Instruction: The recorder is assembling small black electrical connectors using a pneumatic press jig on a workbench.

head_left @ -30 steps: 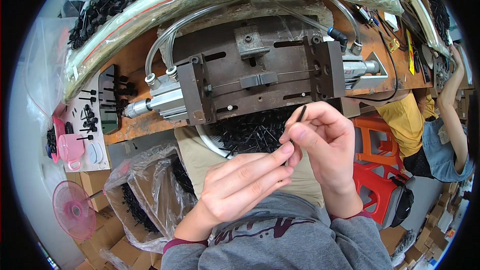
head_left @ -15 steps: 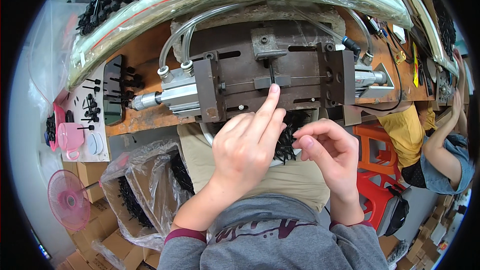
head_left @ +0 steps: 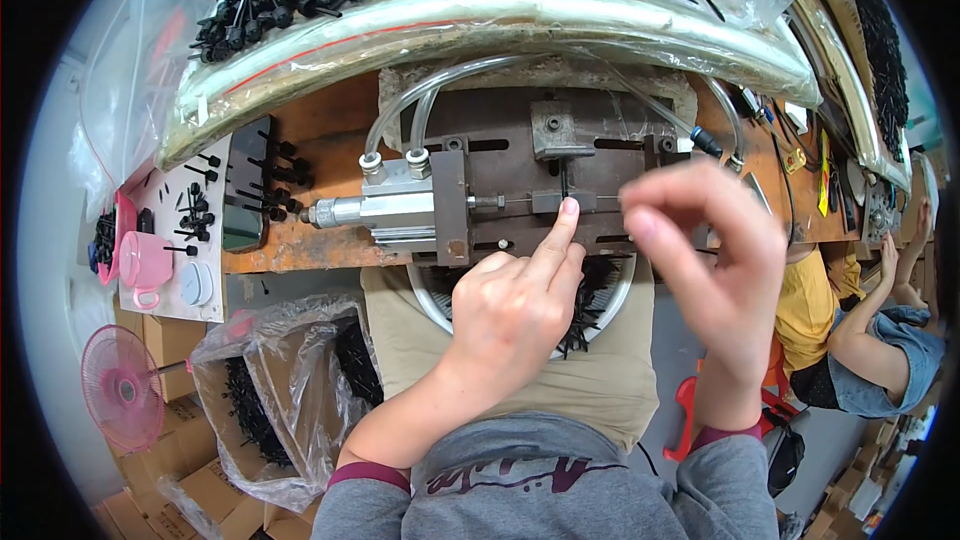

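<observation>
My left hand reaches in from below, its index finger stretched out and the others bent. That fingertip presses at a small dark block in the middle of a brown metal fixture, where a thin black rod comes down from a metal bracket. Raised over the fixture's right side is my right hand, thumb and index finger close together in a pinch. Whatever lies between those fingertips is too small to make out. The right hand hides the fixture's right end. A thin metal pin points at the block from the left.
A silver air cylinder with clear hoses flanks the fixture. Black stemmed parts pile behind a plastic-wrapped roll. A pink cup stands at left. Below are a basin and a lined box. Another person sits right.
My right hand has risen and moved right, from beside my left hand to above the fixture's right side. My left index finger stays at the block. The whole view has shifted slightly.
</observation>
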Demonstrator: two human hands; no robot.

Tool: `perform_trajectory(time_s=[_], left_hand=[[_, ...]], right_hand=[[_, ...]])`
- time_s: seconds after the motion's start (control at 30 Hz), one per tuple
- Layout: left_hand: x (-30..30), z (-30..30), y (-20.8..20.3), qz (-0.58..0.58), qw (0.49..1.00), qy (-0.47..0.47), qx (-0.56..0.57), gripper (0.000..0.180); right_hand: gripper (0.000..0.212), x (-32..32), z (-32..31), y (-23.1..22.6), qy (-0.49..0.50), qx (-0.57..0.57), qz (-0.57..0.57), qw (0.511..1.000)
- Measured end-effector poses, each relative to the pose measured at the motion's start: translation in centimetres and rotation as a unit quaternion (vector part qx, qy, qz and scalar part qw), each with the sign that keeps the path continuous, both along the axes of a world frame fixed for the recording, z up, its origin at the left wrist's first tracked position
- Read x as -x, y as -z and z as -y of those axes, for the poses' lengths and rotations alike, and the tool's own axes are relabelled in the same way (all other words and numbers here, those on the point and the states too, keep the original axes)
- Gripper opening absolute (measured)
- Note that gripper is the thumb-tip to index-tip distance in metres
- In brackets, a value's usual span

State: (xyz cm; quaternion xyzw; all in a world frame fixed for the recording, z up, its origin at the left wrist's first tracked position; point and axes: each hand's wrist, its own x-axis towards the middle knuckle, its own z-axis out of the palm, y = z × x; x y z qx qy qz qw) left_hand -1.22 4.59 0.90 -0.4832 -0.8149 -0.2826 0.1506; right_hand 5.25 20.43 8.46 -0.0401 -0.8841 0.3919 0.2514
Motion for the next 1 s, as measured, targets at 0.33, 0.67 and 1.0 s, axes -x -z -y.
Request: perform_trajectory(time_s=[0.33, 0.67, 1.0], left_hand=[[-0.1, 0.7, -0.2, 0.047, 0.997, 0.054, -0.032, 0.023], [-2.4, 3.7, 0.0, 0.159, 0.970, 0.181, -0.031, 0.045], [-2.4, 3.9, 0.5, 0.138, 0.957, 0.226, -0.120, 0.048]], right_hand=[[0.027, 15.0, -4.1, -6.0, -0.028, -0.279, -0.060, 0.958], [0.044, 21.9, -2.3, -7.1, -0.001, -0.441, 0.165, 0.882], [0.036, 23.7, -3.0, -7.1, -0.046, -0.523, 0.230, 0.819]])
